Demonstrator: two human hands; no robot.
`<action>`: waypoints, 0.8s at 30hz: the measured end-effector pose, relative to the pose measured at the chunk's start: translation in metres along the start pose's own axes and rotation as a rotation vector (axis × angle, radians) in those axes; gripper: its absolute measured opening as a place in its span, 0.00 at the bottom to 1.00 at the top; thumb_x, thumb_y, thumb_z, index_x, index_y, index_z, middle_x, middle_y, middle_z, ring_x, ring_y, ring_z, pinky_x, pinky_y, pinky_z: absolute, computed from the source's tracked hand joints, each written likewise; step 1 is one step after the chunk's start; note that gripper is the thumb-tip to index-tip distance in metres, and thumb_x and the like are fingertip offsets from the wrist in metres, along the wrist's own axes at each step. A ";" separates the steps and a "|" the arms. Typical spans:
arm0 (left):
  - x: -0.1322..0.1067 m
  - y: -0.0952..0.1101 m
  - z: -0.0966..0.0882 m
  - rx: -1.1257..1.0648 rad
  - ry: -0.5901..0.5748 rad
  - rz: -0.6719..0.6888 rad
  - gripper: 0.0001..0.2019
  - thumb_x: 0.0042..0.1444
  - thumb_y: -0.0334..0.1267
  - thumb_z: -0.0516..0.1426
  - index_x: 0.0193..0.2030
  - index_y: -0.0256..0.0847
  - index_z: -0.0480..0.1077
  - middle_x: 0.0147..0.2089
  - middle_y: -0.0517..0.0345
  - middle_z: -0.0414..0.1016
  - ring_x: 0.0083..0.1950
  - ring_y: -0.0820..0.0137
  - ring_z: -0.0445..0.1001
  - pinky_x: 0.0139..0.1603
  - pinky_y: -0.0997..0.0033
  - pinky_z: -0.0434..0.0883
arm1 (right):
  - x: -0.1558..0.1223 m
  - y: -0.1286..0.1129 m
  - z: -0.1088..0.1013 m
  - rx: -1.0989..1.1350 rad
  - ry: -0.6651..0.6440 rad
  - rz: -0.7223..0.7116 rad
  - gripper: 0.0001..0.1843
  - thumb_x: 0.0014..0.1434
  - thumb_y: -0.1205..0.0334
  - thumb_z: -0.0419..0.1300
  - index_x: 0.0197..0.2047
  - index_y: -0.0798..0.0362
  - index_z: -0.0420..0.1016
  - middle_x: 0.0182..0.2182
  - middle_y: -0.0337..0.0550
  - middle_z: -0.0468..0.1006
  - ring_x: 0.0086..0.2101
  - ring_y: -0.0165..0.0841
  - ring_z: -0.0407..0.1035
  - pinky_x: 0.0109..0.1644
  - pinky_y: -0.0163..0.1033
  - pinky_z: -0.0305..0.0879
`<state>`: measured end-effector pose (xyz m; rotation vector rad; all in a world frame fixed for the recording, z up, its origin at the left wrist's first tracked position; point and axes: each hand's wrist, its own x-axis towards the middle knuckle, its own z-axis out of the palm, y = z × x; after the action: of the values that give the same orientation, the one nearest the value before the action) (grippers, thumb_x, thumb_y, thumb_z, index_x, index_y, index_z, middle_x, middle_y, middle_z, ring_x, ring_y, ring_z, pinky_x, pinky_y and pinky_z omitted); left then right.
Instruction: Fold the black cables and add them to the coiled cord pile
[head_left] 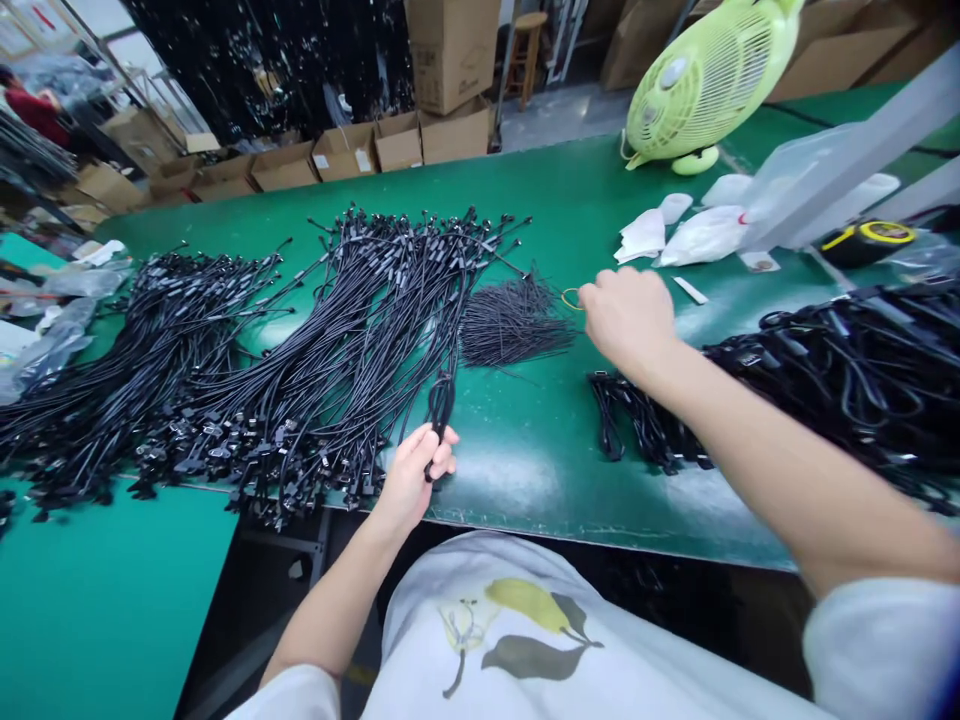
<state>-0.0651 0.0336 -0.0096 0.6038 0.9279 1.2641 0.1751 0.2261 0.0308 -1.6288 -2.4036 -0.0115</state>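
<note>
My left hand is closed around a looped black cable, held upright near the front of the table. In my right hand, the fingers pinch a thin yellow rubber band, part of which sticks out to the left. Between the hands lies a pile of short black twist ties. A wide spread of straight black cables with connectors at both ends lies left of the ties. Below my right forearm are several bundled cables.
More loose cables lie further left. A heap of coiled cables fills the right side. Behind it are white plastic bags, a tape measure and a green fan. Cardboard boxes line the green table's far edge.
</note>
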 end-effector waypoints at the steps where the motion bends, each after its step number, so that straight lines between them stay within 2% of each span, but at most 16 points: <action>1: 0.002 -0.003 0.005 0.001 -0.027 -0.011 0.18 0.55 0.48 0.61 0.43 0.34 0.72 0.23 0.68 0.56 0.22 0.80 0.51 0.31 0.73 0.58 | -0.021 -0.013 -0.001 0.049 0.005 0.000 0.14 0.63 0.67 0.50 0.40 0.62 0.76 0.40 0.62 0.75 0.46 0.44 0.68 0.48 0.48 0.59; 2: 0.004 -0.006 0.011 0.002 -0.051 -0.026 0.21 0.55 0.49 0.61 0.49 0.35 0.70 0.23 0.68 0.56 0.22 0.80 0.51 0.31 0.72 0.59 | -0.042 -0.029 0.000 0.116 -0.019 -0.028 0.12 0.63 0.64 0.53 0.42 0.58 0.77 0.40 0.55 0.77 0.43 0.39 0.70 0.45 0.43 0.61; 4: 0.007 -0.014 0.020 0.014 -0.089 -0.056 0.28 0.54 0.50 0.61 0.57 0.36 0.66 0.23 0.69 0.56 0.21 0.80 0.51 0.32 0.72 0.60 | -0.081 -0.060 0.011 0.305 -0.111 -0.101 0.10 0.62 0.60 0.55 0.39 0.52 0.77 0.33 0.41 0.79 0.33 0.30 0.71 0.38 0.33 0.62; 6: 0.010 -0.022 0.024 0.063 -0.100 -0.054 0.29 0.54 0.51 0.61 0.57 0.34 0.66 0.23 0.69 0.55 0.22 0.80 0.51 0.32 0.72 0.60 | -0.108 -0.086 0.024 0.664 -0.190 -0.094 0.11 0.63 0.59 0.54 0.36 0.53 0.76 0.28 0.37 0.78 0.28 0.28 0.70 0.33 0.32 0.62; 8: 0.011 -0.029 0.024 0.170 -0.084 0.012 0.26 0.56 0.52 0.58 0.54 0.33 0.69 0.23 0.68 0.56 0.23 0.79 0.52 0.32 0.72 0.61 | -0.123 -0.101 0.033 0.821 -0.153 -0.109 0.12 0.64 0.60 0.53 0.37 0.54 0.76 0.29 0.39 0.78 0.28 0.28 0.70 0.33 0.32 0.62; 10: 0.010 -0.032 0.021 0.331 -0.050 0.113 0.22 0.60 0.51 0.55 0.52 0.34 0.71 0.24 0.65 0.59 0.24 0.77 0.55 0.33 0.71 0.62 | -0.129 -0.104 0.035 0.657 -0.014 -0.212 0.12 0.65 0.62 0.51 0.38 0.55 0.75 0.31 0.42 0.77 0.31 0.30 0.69 0.36 0.34 0.62; 13: 0.008 -0.032 0.018 0.668 0.028 0.258 0.17 0.63 0.44 0.51 0.52 0.39 0.72 0.29 0.59 0.69 0.29 0.71 0.65 0.38 0.69 0.66 | -0.127 -0.099 0.030 0.216 0.214 -0.539 0.14 0.66 0.67 0.49 0.35 0.57 0.75 0.29 0.46 0.75 0.32 0.33 0.67 0.38 0.39 0.60; 15: 0.007 -0.028 0.016 0.872 0.043 0.330 0.15 0.62 0.38 0.51 0.50 0.42 0.73 0.32 0.56 0.72 0.37 0.66 0.70 0.44 0.67 0.67 | -0.122 -0.094 0.026 0.021 0.310 -0.812 0.15 0.65 0.71 0.47 0.39 0.58 0.75 0.37 0.49 0.77 0.38 0.35 0.67 0.42 0.42 0.59; 17: 0.008 -0.024 0.015 0.964 -0.002 0.307 0.12 0.59 0.34 0.51 0.42 0.42 0.75 0.30 0.56 0.72 0.37 0.65 0.70 0.43 0.67 0.67 | -0.116 -0.092 0.021 -0.091 0.337 -1.024 0.16 0.64 0.74 0.45 0.44 0.59 0.74 0.48 0.53 0.74 0.46 0.37 0.66 0.46 0.43 0.59; 18: 0.008 -0.022 0.014 0.946 -0.046 0.251 0.11 0.58 0.34 0.51 0.37 0.41 0.75 0.26 0.58 0.69 0.33 0.67 0.68 0.40 0.68 0.66 | -0.114 -0.092 0.018 -0.132 0.329 -1.091 0.16 0.64 0.74 0.45 0.44 0.60 0.74 0.49 0.53 0.73 0.46 0.37 0.65 0.46 0.44 0.59; 20: 0.008 -0.020 0.013 0.800 -0.133 0.106 0.09 0.56 0.36 0.52 0.29 0.38 0.72 0.21 0.62 0.62 0.26 0.72 0.62 0.31 0.72 0.61 | -0.111 -0.093 0.011 -0.191 0.290 -1.177 0.14 0.65 0.72 0.45 0.41 0.58 0.73 0.41 0.50 0.74 0.40 0.37 0.66 0.42 0.44 0.58; 22: 0.008 -0.019 0.012 0.590 -0.200 -0.004 0.11 0.54 0.40 0.55 0.25 0.37 0.67 0.21 0.64 0.60 0.24 0.76 0.57 0.28 0.74 0.57 | -0.110 -0.095 0.005 -0.234 0.251 -1.223 0.12 0.66 0.70 0.46 0.38 0.57 0.71 0.33 0.46 0.71 0.33 0.35 0.64 0.37 0.43 0.56; 24: 0.009 -0.020 0.013 0.445 -0.228 -0.057 0.14 0.52 0.44 0.58 0.22 0.37 0.65 0.21 0.64 0.60 0.23 0.77 0.56 0.28 0.74 0.56 | -0.111 -0.098 0.004 -0.263 0.216 -1.237 0.11 0.65 0.69 0.48 0.36 0.57 0.71 0.30 0.44 0.69 0.31 0.34 0.63 0.35 0.43 0.54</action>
<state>-0.0434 0.0395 -0.0214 1.0399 1.0320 0.9155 0.1235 0.0880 0.0168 0.0406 -2.8478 -0.6726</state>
